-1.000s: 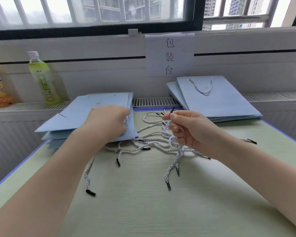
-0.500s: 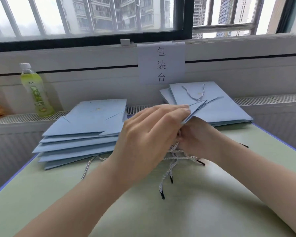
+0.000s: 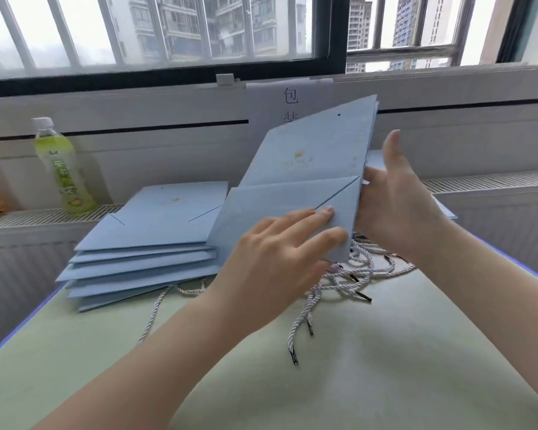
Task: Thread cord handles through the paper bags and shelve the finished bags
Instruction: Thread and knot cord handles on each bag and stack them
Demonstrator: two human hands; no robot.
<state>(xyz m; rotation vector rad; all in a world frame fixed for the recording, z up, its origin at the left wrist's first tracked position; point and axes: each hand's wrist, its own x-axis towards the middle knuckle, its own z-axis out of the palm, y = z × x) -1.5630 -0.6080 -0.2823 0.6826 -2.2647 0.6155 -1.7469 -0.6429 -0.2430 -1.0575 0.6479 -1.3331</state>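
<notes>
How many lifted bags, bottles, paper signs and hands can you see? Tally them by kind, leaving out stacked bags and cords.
lifted blue bag: 1
green bottle: 1
paper sign: 1
hands, left hand and right hand: 2
Total: 5

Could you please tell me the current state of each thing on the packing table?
Held bag: folded flat, raised, no handle.
Left hand: gripping its folded bottom.
Right hand: supporting its right edge.
Bag stack: flat, unthreaded.
Cords: loose, tangled.
Bottle: upright, capped.
</notes>
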